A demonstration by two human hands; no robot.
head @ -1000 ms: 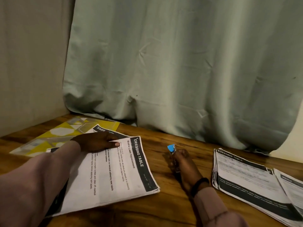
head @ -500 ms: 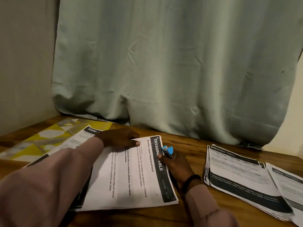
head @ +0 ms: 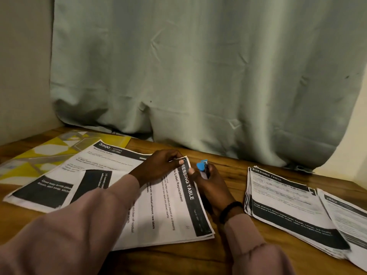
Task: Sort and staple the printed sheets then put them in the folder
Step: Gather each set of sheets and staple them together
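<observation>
A set of printed sheets headed "DRESSING TABLE" lies in front of me on the wooden table. My left hand pinches the set's far corner. Right beside that corner my right hand grips a small blue stapler, held upright next to the paper's edge. Under and left of this set lie other printed sheets headed "3800". A yellow patterned folder lies flat at the far left, partly covered by those sheets.
A thick pile of more printed sheets sits at the right, with another fanned sheet at the frame edge. A pale green curtain hangs along the table's back. A wall closes the left side.
My left hand slid from the middle of the sheets to their far corner and pinched it. The right hand brought the stapler left to that corner. The camera view dipped, showing more sheets.
</observation>
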